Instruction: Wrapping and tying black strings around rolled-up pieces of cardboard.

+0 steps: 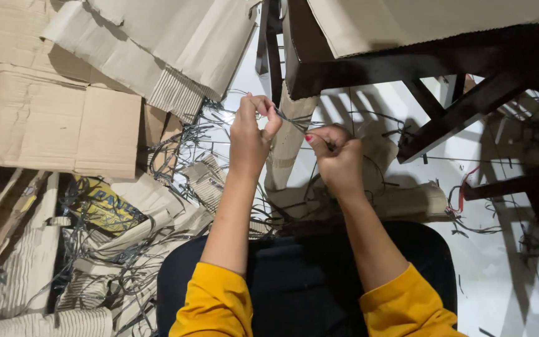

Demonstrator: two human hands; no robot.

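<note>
**Yellow sleeves, dark lap, red nails**

The person wears a bright mustard-yellow top whose sleeves are pushed up to about the elbows; both cuffs bunch in soft folds at the bottom centre of the frame. The forearms above them are bare. The left hand [249, 134] and the right hand [338, 156] carry no rings or watch that can be seen. One nail on the right hand is painted red. The lap, at lower centre, is covered in plain black fabric.

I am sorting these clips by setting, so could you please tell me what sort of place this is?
Probably an informal home workshop on a floor: flattened cardboard sheets and tangled thin dark strips lie around, beside a dark wooden furniture frame. Both hands pinch a strip.
</note>
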